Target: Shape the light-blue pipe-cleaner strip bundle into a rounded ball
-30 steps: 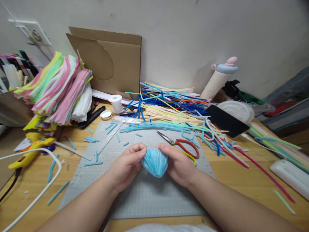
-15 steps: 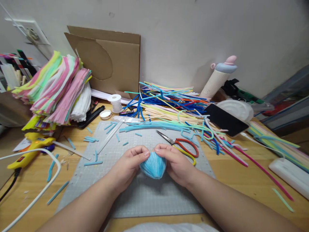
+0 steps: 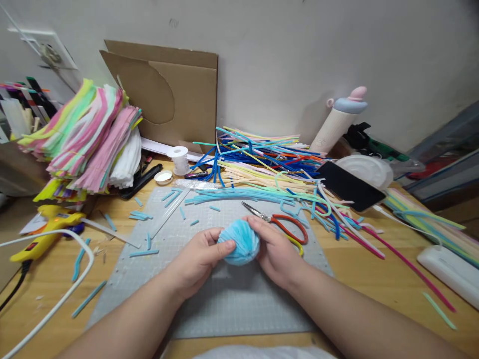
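A grey wall (image 3: pixel 277 65) closes off the far side of my view, and the wooden table (image 3: pixel 362 269) runs up to it. The gridded mat (image 3: pixel 239 311) shows plainly from below the hands to its near edge, which is where I see the most room. Leaning cardboard (image 3: pixel 194 94) and a heap of coloured strips (image 3: pixel 258 152) hem in the back; a phone (image 3: pixel 352 187) sits beyond the mat's far right corner. Between the forearms, I have the left hand (image 3: pixel 196 262) and right hand (image 3: pixel 277 252) pinching in from either side, left thumb across the front, right fingers curled round the other flank. Just past the right hand lie scissors (image 3: pixel 267 218), their yellow handle partly hidden. The fluffy blue ball (image 3: pixel 245 244) is held above the mat's middle. Little blue offcuts (image 3: pixel 144 253) litter the mat's left part.
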`<state>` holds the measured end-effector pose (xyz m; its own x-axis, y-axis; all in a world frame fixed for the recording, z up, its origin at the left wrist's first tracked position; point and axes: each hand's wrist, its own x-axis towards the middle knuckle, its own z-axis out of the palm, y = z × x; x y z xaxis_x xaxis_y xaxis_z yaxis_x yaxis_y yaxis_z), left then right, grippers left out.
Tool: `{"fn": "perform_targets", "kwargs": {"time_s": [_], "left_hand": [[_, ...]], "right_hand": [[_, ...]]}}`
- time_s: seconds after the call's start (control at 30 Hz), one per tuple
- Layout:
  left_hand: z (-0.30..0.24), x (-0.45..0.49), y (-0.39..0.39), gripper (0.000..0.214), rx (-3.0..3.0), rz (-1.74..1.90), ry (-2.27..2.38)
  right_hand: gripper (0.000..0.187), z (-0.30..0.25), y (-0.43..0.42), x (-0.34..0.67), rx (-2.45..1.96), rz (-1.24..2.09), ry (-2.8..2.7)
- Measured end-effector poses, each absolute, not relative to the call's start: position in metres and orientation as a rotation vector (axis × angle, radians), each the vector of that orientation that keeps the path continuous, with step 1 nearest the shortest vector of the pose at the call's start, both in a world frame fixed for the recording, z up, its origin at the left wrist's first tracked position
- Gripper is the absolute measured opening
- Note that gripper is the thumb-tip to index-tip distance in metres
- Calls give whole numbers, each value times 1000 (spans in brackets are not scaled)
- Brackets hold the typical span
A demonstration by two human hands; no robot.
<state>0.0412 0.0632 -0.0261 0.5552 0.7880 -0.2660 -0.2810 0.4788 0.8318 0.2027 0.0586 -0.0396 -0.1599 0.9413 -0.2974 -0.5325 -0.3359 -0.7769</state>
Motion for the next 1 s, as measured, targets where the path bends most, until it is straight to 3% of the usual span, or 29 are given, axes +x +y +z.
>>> {"fn": "perform_targets", "kwargs": {"time_s": [0.17,0.27,0.77,0.87,1.0], "left_hand": [[-24,45,62,24,812,842,776],[-22,46,62,22,743,818,692],[-22,49,61,21,517,802,643],[-24,56,59,32,469,900,785],[-29,67,54,31,605,1092,1118]], "right_hand": [[45,-38,47,203,-1107,1176,-1350],[42,-37,42,204,-1074,1017,-1562],[31,-41,42,202,-988,1091,-1482],[32,-42,39,199,-1020,991,-1563],[35,-44,30,189,-1127,886,-1526]]}}
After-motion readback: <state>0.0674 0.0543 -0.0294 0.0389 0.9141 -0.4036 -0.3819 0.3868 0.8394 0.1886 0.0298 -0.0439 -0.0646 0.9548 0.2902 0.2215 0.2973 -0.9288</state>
